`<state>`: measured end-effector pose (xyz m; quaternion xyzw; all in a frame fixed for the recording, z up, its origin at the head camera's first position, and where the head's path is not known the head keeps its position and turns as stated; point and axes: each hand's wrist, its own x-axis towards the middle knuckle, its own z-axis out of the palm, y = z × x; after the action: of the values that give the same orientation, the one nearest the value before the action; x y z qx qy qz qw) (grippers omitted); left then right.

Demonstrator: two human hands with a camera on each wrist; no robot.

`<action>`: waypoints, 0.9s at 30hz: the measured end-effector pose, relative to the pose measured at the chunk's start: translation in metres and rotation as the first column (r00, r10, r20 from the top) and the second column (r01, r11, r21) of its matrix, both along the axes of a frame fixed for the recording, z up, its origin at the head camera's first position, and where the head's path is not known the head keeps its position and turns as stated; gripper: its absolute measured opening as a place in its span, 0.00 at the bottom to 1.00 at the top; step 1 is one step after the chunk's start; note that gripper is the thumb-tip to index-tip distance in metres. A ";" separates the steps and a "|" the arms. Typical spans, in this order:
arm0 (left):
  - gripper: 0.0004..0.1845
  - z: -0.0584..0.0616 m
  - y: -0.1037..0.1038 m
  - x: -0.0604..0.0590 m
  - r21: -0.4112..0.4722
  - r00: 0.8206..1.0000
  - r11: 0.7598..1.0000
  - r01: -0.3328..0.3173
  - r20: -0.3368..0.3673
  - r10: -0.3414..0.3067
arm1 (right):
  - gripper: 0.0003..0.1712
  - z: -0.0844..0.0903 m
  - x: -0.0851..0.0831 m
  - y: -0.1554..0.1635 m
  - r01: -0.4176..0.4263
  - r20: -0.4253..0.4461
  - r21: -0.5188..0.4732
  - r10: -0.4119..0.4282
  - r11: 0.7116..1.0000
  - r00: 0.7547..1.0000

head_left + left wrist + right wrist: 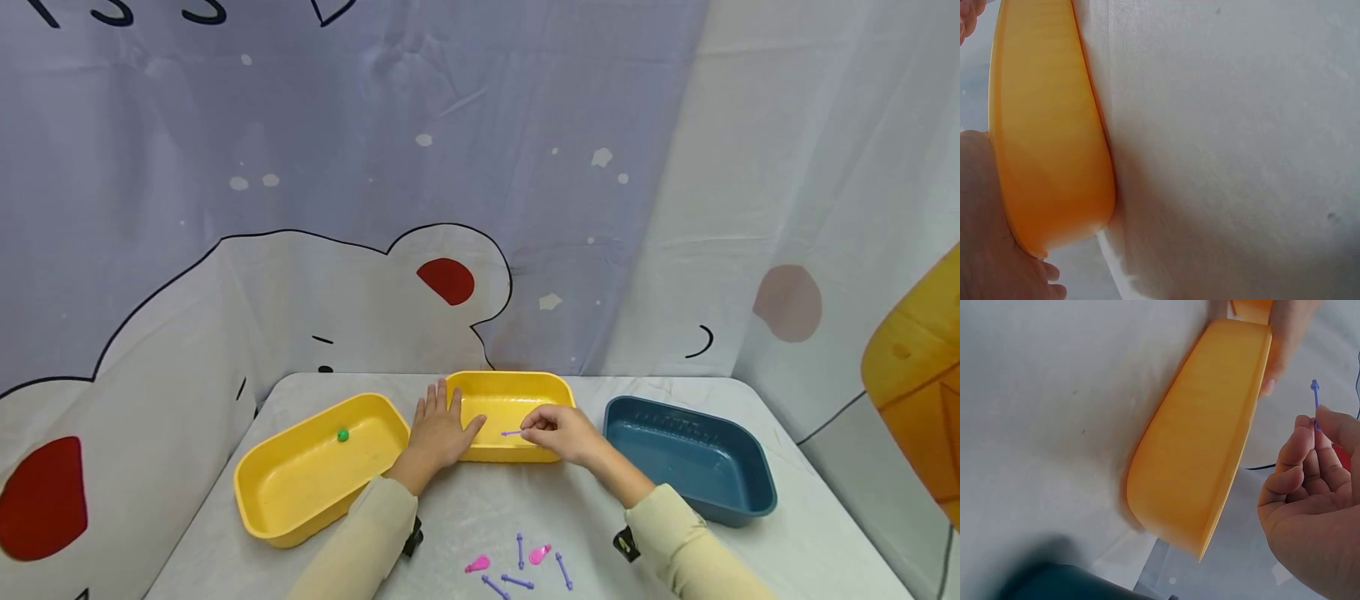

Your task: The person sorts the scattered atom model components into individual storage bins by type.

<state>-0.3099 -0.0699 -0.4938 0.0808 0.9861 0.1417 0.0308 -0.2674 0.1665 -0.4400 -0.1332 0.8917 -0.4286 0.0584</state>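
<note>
My right hand [561, 432] pinches a small purple stick [511, 432] with knobbed ends between thumb and fingertips, above the middle yellow basin [513, 455]. In the right wrist view the stick [1315, 394] points up out of the pinch, its lower end covered by the fingers. With fingers spread and straight, my left hand [437, 433] rests on the left rim of that same basin. The left wrist view shows this hand [988, 219] along the rim of the yellow basin [1054, 125].
A second yellow basin [281, 529] at left contains a green ball [342, 435]. At right stands a dark blue basin [738, 512]. Nearer on the white table [450, 508] lie several purple sticks [517, 582] and two pink pieces, one left [477, 564], one right [539, 555].
</note>
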 end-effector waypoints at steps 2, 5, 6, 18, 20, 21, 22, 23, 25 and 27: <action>0.47 -0.001 0.000 0.000 0.004 1.000 1.000 -0.003 -0.001 0.003 | 0.05 0.000 -0.002 0.000 0.009 0.006 -0.006 -0.009 1.000 1.000; 0.47 -0.001 0.000 0.000 0.004 1.000 1.000 -0.006 -0.002 0.006 | 0.05 0.001 -0.005 0.001 0.014 0.001 -0.007 -0.014 1.000 1.000; 0.47 -0.001 0.000 0.001 0.003 1.000 1.000 -0.006 -0.002 0.006 | 0.05 0.002 -0.006 0.002 0.015 0.001 -0.008 -0.015 1.000 1.000; 0.47 0.002 0.000 0.002 0.003 1.000 1.000 0.003 0.003 -0.003 | 0.05 -0.001 -0.021 0.002 0.053 0.017 -0.034 -0.052 0.998 0.998; 0.47 0.003 0.000 0.003 0.002 1.000 1.000 0.001 0.007 -0.001 | 0.05 -0.002 -0.024 0.002 0.060 0.015 -0.038 -0.059 0.997 0.998; 0.47 0.003 0.000 0.003 0.003 1.000 1.000 0.001 0.009 -0.001 | 0.05 -0.002 -0.025 0.002 0.065 0.013 -0.040 -0.064 0.997 0.998; 0.47 0.003 0.000 0.002 0.003 1.000 1.000 0.000 0.008 0.000 | 0.05 -0.002 -0.026 0.002 0.069 0.015 -0.042 -0.069 0.997 0.998; 0.47 0.002 0.000 0.002 0.003 1.000 1.000 -0.001 0.007 0.001 | 0.05 -0.003 -0.027 0.002 0.076 0.017 -0.042 -0.075 0.996 0.997; 0.47 0.002 0.000 0.002 0.003 1.000 1.000 -0.004 0.008 0.004 | 0.05 -0.002 -0.028 0.001 0.090 0.026 -0.044 -0.088 0.995 0.996; 0.47 0.001 0.000 0.002 0.008 1.000 1.000 -0.006 0.004 0.006 | 0.05 -0.002 -0.029 0.001 0.106 0.039 -0.044 -0.104 0.993 0.994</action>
<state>-0.3083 -0.0696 -0.4925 0.0776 0.9857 0.1462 0.0321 -0.2960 0.1675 -0.4418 -0.0796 0.8862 -0.4537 0.0489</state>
